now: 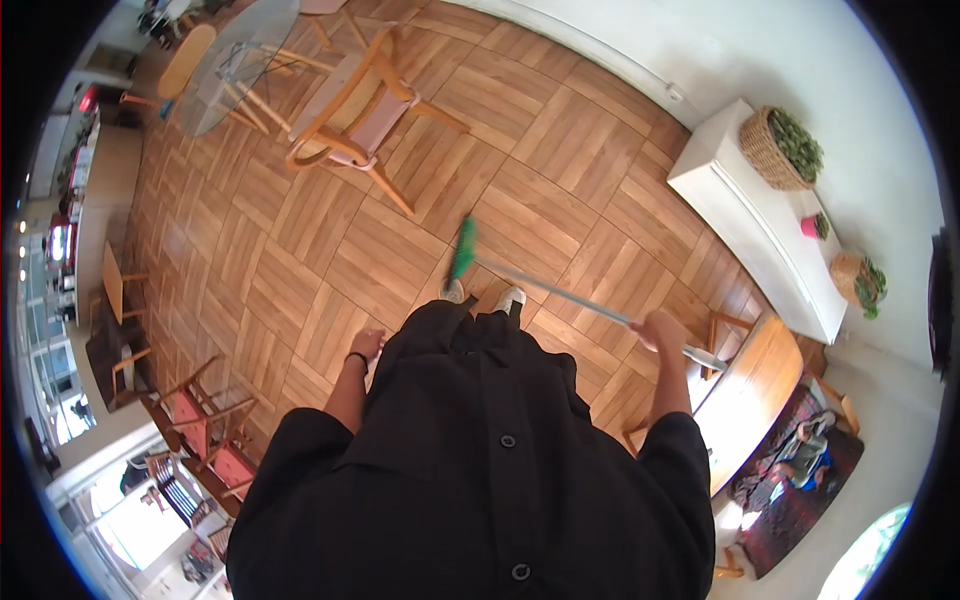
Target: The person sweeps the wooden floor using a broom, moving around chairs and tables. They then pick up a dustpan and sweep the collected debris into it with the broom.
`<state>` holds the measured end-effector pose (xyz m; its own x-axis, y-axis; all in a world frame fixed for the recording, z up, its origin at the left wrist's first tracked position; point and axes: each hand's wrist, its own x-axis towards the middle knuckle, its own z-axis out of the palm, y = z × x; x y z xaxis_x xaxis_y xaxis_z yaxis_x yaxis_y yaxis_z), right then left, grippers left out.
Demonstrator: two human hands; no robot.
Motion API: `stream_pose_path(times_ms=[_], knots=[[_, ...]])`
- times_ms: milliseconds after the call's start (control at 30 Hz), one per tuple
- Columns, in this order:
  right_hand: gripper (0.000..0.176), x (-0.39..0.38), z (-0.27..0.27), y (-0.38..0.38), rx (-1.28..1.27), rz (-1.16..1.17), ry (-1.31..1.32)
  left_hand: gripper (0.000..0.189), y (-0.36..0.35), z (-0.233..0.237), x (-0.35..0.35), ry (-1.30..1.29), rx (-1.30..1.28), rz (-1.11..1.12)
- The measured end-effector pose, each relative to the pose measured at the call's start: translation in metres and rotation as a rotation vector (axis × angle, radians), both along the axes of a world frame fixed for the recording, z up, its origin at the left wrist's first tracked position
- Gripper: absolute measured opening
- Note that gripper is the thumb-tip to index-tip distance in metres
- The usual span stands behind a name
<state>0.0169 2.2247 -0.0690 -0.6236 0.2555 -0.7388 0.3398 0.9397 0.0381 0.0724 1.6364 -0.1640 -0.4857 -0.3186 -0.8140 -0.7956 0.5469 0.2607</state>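
parquet (540, 120), white cabinet (765, 225), broom (570, 294) in right hand (660, 330)

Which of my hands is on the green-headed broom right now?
Your right hand: its fingers are closed around the broom. Your left hand, with the dark wristband, hangs apart from it.

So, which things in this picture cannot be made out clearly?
In the head view:
Green broom head: bristles blurred, perhaps by motion.
Left hand: finger pose too small to read.
Shoes: partly hidden by black clothing.
Glass tabletop: part cut off by the picture's top edge.
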Motion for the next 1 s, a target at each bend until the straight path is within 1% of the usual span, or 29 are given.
stream_pose_path(times_ms=[100,200,233,267,333,433,467,500,533,567,633,700,767,833,900,967,1000], knots=[[0.042,0.040,0.006,0.028,0.140,-0.153,0.176,0.023,0.000,-0.014,-0.040,0.116,0.175,0.212],[0.033,0.066,-0.005,0.049,0.267,-0.237,0.326,0.025,0.021,-0.001,-0.081,0.122,0.162,0.107],[0.030,0.072,-0.009,0.053,0.309,-0.256,0.370,0.024,0.024,-0.007,-0.087,0.141,0.187,0.080],[0.029,0.077,-0.011,0.059,0.349,-0.298,0.365,0.024,0.029,-0.008,-0.093,0.137,0.203,0.053],[0.026,0.070,0.014,0.059,0.428,-0.374,0.354,0.024,0.039,-0.011,-0.104,0.129,0.233,0.007],[0.027,0.064,0.023,0.067,0.469,-0.452,0.334,0.026,0.033,-0.036,-0.115,0.107,0.186,-0.189],[0.027,0.058,0.025,0.068,0.479,-0.467,0.326,0.027,0.028,-0.045,-0.119,0.082,0.174,-0.206],[0.027,0.048,0.029,0.066,0.469,-0.496,0.261,0.028,0.021,-0.055,-0.121,0.056,0.162,-0.219],[0.027,0.040,0.022,0.066,0.464,-0.497,0.248,0.029,0.017,-0.061,-0.123,0.030,0.151,-0.229],[0.026,0.033,0.008,0.065,0.458,-0.494,0.235,0.030,0.012,-0.068,-0.124,0.005,0.198,-0.133],[0.025,0.004,0.002,0.051,0.423,-0.488,0.244,0.030,0.005,-0.076,-0.127,-0.043,0.289,0.064],[0.020,-0.019,-0.049,0.051,0.349,-0.320,0.097,0.029,0.000,-0.080,-0.136,-0.120,0.238,0.121],[0.019,-0.071,-0.055,0.011,0.290,-0.328,0.007,0.027,0.002,-0.074,-0.152,-0.193,0.164,0.167],[0.018,-0.133,-0.063,-0.031,0.235,-0.311,-0.009,0.028,0.002,-0.075,-0.173,-0.221,0.169,0.239],[0.023,-0.187,-0.090,-0.062,0.199,-0.213,0.175,0.028,-0.003,-0.075,-0.201,-0.237,0.151,0.268],[0.022,-0.264,-0.085,-0.089,0.168,-0.164,0.174,0.029,-0.008,-0.079,-0.234,-0.218,0.216,0.362],[0.021,-0.300,-0.086,-0.093,0.155,-0.075,0.198,0.029,-0.010,-0.081,-0.254,-0.205,0.249,0.404]])
